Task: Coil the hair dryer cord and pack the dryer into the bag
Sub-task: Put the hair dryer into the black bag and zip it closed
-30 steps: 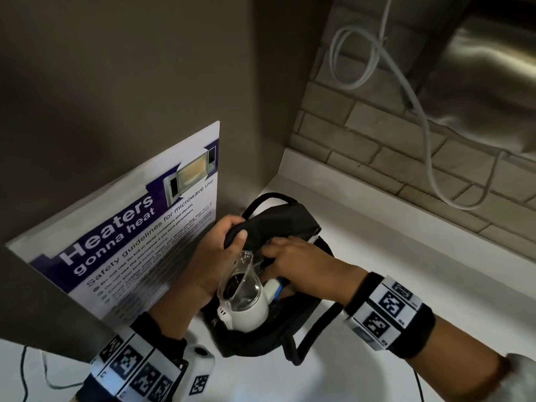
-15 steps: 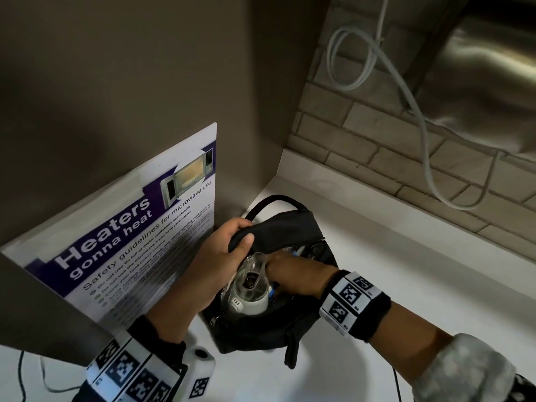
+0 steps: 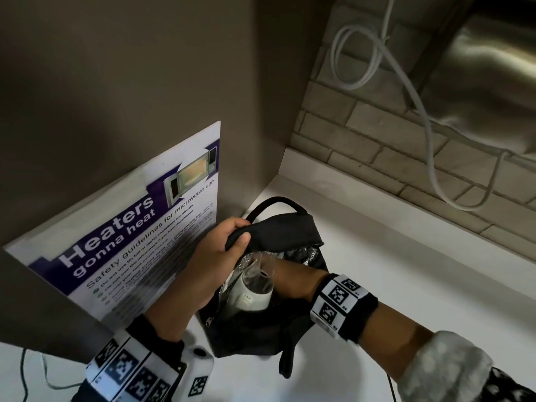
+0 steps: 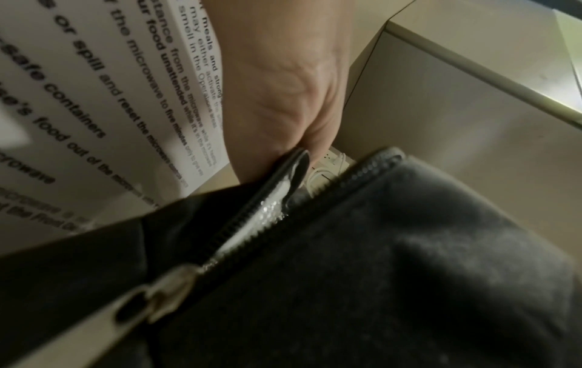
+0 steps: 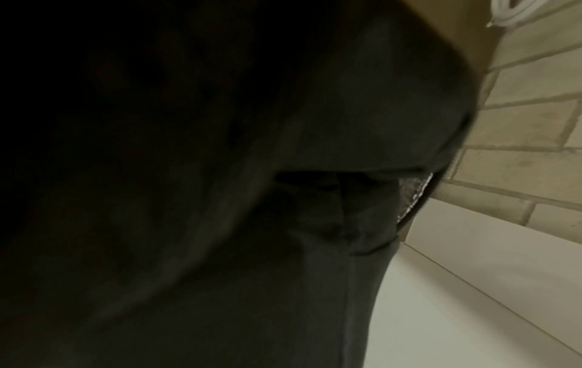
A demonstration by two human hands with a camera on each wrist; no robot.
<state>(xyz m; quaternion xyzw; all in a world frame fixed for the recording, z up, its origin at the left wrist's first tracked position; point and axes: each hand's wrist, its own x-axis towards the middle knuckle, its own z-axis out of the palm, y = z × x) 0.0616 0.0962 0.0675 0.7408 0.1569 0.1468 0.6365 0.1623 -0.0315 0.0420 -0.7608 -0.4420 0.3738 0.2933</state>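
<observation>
A black zip bag stands open on the white counter. My left hand grips the bag's upper flap and holds the mouth open; in the left wrist view its palm pinches the zipper edge. The white hair dryer with its clear nozzle sticks up out of the opening, tilted. My right hand reaches into the bag beside the dryer, its fingers hidden inside. A bit of white cord shows through the gap. The right wrist view is mostly dark bag fabric.
A microwave safety poster leans on the left wall, touching my left forearm. A brick wall runs behind the counter with a white cable looping down it. A steel fixture hangs upper right. A thin dark wire lies lower left.
My right hand has gone deeper into the bag, and the dryer has sunk further in with it. The left hand keeps its grip on the flap.
</observation>
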